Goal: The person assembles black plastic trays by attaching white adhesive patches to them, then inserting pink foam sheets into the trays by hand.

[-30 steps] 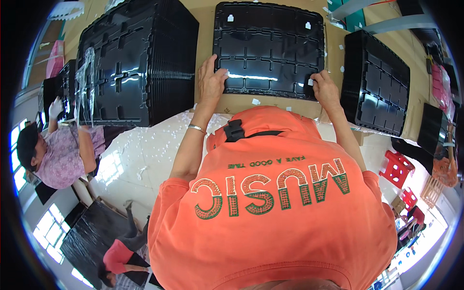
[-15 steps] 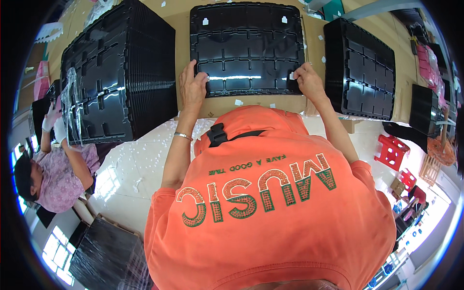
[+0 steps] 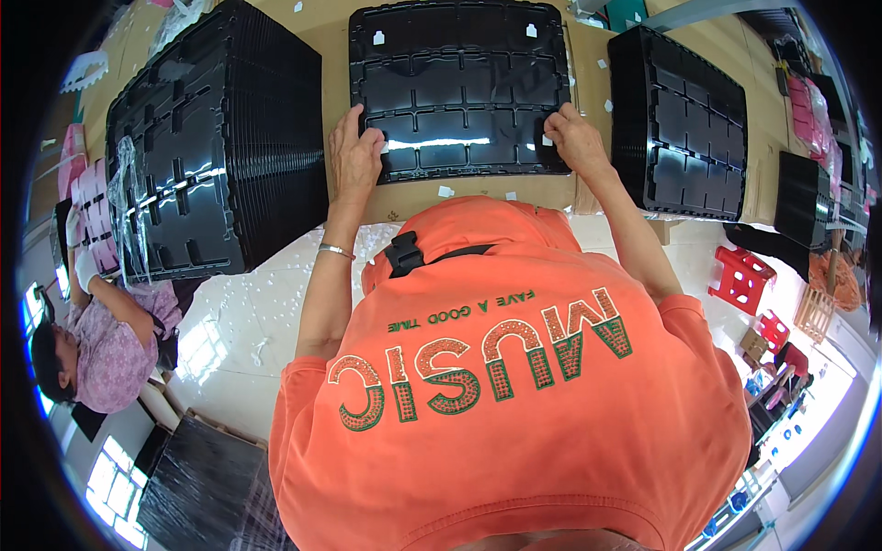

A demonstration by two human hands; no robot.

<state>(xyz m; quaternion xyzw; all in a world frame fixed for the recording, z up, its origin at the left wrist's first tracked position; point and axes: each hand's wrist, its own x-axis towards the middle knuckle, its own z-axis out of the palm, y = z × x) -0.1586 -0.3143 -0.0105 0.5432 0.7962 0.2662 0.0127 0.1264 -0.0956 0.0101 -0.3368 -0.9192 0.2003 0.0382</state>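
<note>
While we lean over the brown-covered table [image 3: 404, 196], a black tray [image 3: 464, 96] lies right in front of us, between the left stack [image 3: 277, 129] and the right stack [image 3: 694, 129] of similar trays.

Our left hand [image 3: 356, 165] is at the tray's near left side, its fingers pointing away along the edge and its thumb bent in next to the near left tag [image 3: 385, 147], a small white piece. That grip is partly closed, but we cannot tell whether it has hold of anything.

Our right hand [image 3: 575, 142] is at the near right side, thumb and fingertips drawn close together just above the near right tag [image 3: 548, 140]; whether this grip pinches the tag or only touches the tray, we cannot tell.

Toward the tray's far edge we see a far left tag [image 3: 378, 38] and a far right tag [image 3: 532, 31], both white. Two white scraps [image 3: 446, 192] lie on the table near us. Clear film [image 3: 129, 207] hangs over the left stack, and beyond it a co-worker [image 3: 118, 363] wears white gloves [image 3: 85, 268].
</note>
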